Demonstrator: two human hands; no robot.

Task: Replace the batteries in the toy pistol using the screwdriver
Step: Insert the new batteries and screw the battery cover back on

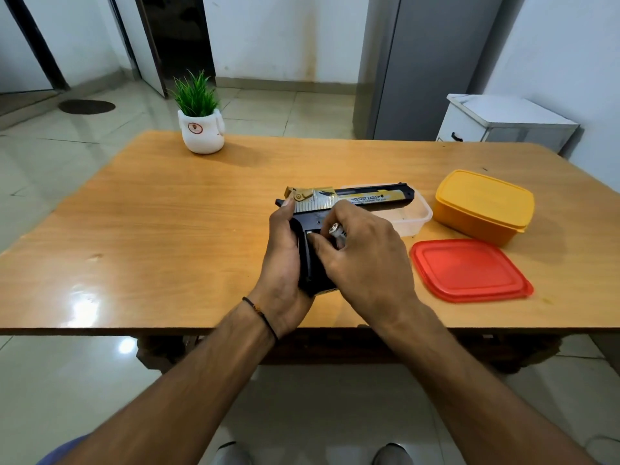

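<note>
The black and gold toy pistol point(365, 196) is held above the wooden table point(167, 229), barrel pointing right and grip toward me. My left hand point(285, 260) wraps the grip from the left. My right hand point(365, 260) rests over the grip from the right, its fingers pinching a silver battery point(337, 231) at the open battery slot. The screwdriver is not in sight.
A clear plastic box point(417, 214) stands just behind the pistol. A yellow lidded container point(483, 206) sits at the right, with a red lid point(469, 270) lying flat in front of it. A white potted plant point(201, 129) stands at the far left of the table.
</note>
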